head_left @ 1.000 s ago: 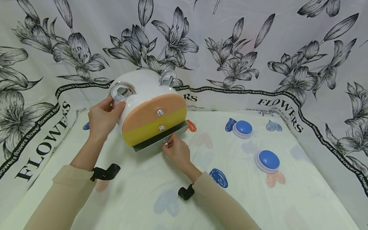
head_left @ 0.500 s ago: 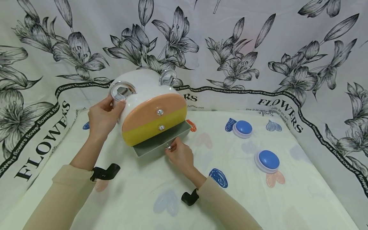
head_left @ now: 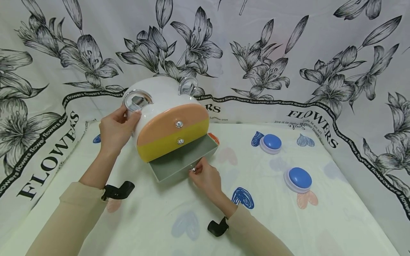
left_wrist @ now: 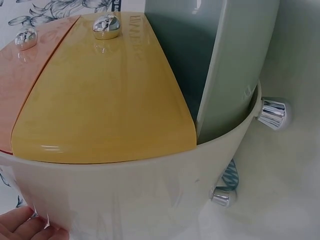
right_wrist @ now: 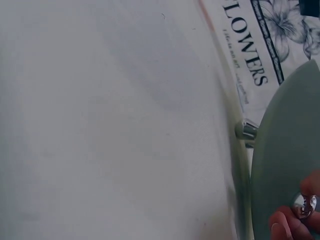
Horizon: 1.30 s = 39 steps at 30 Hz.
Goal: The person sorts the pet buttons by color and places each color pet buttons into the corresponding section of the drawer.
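A white, rounded drawer cabinet (head_left: 160,93) with two round silver ears stands left of centre in the head view. Its front has an orange drawer (head_left: 160,123) above a yellow drawer (head_left: 161,146), both closed, each with a silver knob. The bottom grey-green drawer (head_left: 173,174) is pulled out, and no contents show inside. My left hand (head_left: 114,131) grips the cabinet's side just below the left silver ear (head_left: 137,101). My right hand (head_left: 207,179) pinches the bottom drawer's silver knob (right_wrist: 304,206) between thumb and fingers.
Two blue push buttons (head_left: 272,142) on white bases sit to the right, one nearer than the other. A pale cloth with printed hearts covers the table (head_left: 266,231). Behind hangs a white curtain (head_left: 221,81) with flower drawings. The cabinet has short silver feet (left_wrist: 274,114).
My right hand has moved toward me and slightly right, drawing the bottom drawer out from a narrow gap to well open. My left hand keeps its hold on the cabinet.
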Available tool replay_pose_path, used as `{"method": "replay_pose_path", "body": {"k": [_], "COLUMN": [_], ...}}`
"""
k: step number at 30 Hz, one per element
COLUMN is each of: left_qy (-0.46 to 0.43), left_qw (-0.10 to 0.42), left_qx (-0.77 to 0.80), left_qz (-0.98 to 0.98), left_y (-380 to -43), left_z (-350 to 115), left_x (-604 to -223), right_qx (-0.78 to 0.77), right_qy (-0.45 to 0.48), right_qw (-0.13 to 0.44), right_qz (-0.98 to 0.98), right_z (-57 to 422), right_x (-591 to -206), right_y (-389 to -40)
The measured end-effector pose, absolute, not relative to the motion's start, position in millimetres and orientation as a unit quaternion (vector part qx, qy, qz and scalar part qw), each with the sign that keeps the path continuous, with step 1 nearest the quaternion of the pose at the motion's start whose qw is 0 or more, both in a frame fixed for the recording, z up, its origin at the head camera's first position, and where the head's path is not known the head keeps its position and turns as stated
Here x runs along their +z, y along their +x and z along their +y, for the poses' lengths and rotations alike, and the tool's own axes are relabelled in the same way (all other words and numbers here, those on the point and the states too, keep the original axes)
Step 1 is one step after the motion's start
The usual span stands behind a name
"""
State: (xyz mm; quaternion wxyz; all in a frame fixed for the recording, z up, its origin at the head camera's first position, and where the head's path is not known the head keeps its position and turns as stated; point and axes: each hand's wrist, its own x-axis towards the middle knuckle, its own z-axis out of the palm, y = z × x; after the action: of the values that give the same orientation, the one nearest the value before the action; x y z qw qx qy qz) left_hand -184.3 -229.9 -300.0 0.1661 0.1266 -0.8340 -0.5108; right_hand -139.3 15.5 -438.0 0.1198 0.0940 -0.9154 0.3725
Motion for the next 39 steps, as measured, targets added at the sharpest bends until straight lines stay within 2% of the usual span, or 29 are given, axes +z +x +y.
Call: {"method": "replay_pose_path", "body": {"k": [39], "left_qy": [0.133], "left_qw": [0.167], "left_qx": [-0.503], "left_qz": [-0.837], "left_y": [-184], "left_z": [-229], "left_x": [-298], "right_qx": [0.374], "right_qy": [0.089], "right_qw": [0.134], "right_qz": [-0.913], "right_z": [39], "right_x": [-443], "right_y": [-102]}}
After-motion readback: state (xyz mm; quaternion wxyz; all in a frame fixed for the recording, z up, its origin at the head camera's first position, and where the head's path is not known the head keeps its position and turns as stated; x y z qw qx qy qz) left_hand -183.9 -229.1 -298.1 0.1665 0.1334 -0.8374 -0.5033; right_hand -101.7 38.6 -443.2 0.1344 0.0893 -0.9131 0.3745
